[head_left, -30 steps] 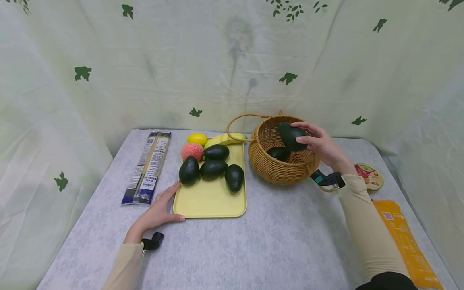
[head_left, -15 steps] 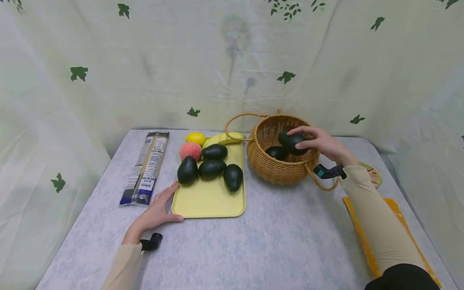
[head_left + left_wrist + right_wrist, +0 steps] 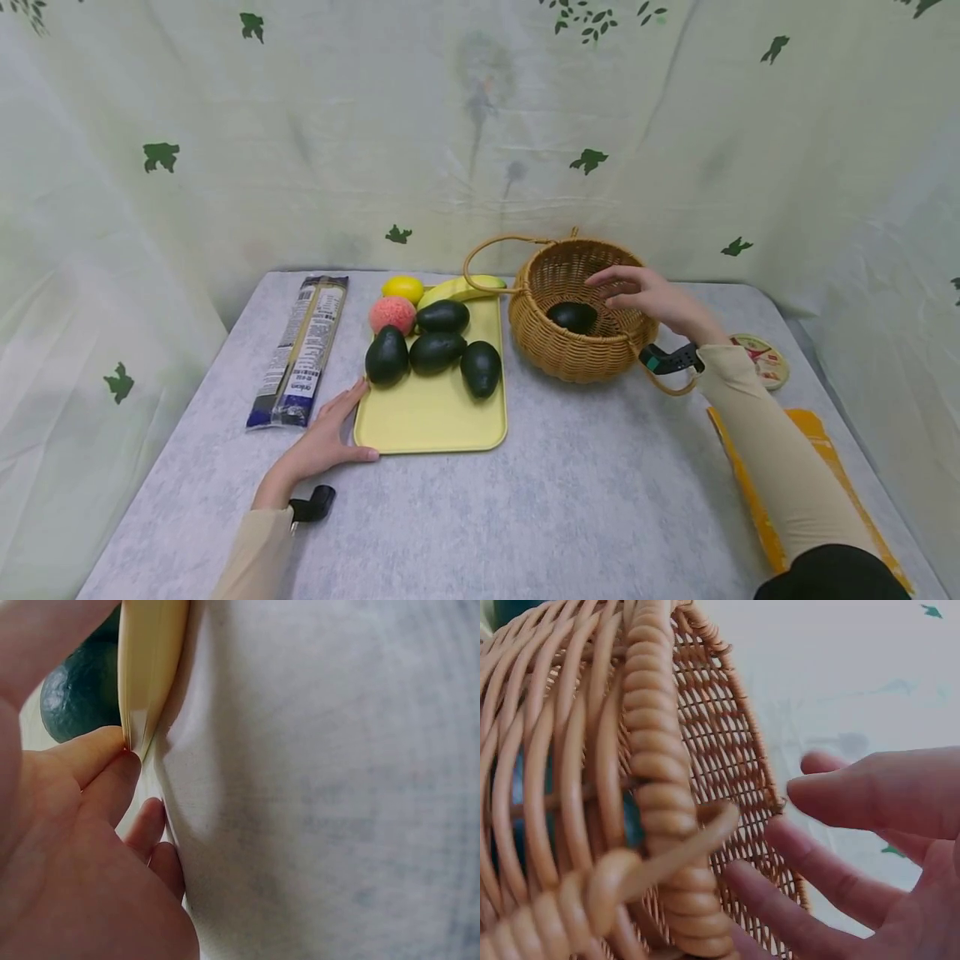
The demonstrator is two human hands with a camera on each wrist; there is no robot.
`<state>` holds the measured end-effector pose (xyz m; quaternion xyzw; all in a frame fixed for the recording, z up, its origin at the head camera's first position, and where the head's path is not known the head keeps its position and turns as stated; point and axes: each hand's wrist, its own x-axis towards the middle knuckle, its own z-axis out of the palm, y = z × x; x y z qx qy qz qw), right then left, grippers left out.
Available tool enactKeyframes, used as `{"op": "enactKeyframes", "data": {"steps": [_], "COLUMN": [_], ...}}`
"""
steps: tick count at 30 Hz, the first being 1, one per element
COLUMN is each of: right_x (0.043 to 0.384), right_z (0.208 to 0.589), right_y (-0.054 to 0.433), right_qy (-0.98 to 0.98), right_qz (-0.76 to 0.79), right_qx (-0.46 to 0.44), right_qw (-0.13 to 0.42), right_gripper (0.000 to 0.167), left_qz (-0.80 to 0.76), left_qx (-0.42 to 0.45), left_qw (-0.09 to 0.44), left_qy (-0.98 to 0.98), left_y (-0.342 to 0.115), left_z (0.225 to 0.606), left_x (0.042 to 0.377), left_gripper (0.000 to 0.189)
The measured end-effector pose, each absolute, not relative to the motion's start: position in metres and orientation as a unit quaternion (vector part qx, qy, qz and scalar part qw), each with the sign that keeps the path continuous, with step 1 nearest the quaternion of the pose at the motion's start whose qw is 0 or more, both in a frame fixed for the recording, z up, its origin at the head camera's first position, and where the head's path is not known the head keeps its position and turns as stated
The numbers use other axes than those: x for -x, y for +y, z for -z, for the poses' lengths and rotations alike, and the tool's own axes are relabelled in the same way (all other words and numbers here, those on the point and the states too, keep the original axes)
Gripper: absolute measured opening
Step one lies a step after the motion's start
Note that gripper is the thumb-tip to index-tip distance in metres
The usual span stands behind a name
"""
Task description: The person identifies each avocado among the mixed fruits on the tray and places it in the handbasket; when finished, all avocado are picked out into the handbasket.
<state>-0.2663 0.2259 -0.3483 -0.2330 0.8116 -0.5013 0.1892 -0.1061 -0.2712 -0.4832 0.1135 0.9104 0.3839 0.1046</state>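
My right hand [image 3: 651, 298] hovers over the near right rim of a wicker basket [image 3: 577, 354], fingers apart and holding nothing. One dark avocado [image 3: 572, 317] shows inside the basket; in the right wrist view, dark green patches [image 3: 632, 817] show through the weave. My left hand [image 3: 324, 439] rests against the front left corner of a yellow tray [image 3: 427, 421], its fingertips touching the tray's side. Several avocados [image 3: 437, 353] lie on the tray, with a pink round fruit [image 3: 392, 315], a lemon [image 3: 403, 289] and a banana [image 3: 459, 292] behind them.
A long printed packet [image 3: 302, 350] lies left of the tray. To the right are a round labelled container [image 3: 767, 362] and an orange bag [image 3: 813, 429], partly under the right forearm. One basket handle [image 3: 480, 250] leans out over the banana. A patterned curtain [image 3: 375, 125] hangs behind the table.
My right hand has lowered an avocado into the basket and let it go; that avocado is now out of sight in the head view. The left hand stays at the tray's corner.
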Motion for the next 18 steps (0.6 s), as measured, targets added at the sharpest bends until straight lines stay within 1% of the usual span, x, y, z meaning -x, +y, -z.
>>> {"op": "enactKeyframes", "data": {"steps": [5,9,12,18], "right_x": [0.259,0.253,0.247,0.231], "right_z": [0.348,0.346,0.344,0.338], "right_y": [0.225,0.223,0.221,0.207], "right_qy": [0.814,0.8,0.785,0.749], "right_qz": [0.508,0.535,0.558,0.601], "right_qx": [0.224,0.212,0.21,0.223], "right_qw": [0.173,0.169,0.168,0.168], "right_gripper": [0.039,0.044,0.044,0.048], "left_qz": [-0.384,-0.386,-0.387,-0.386], "left_qx": [-0.114,-0.115,-0.115,-0.116], "left_qw": [0.104,0.102,0.101,0.1], "left_qy": [0.91,0.91,0.909,0.91], "left_y": [-0.272,-0.272,-0.271,-0.271], "left_z": [0.483,0.483,0.483,0.483], "left_x": [0.106,0.105,0.105,0.105], "left_gripper": [0.111,0.111,0.111,0.111]}}
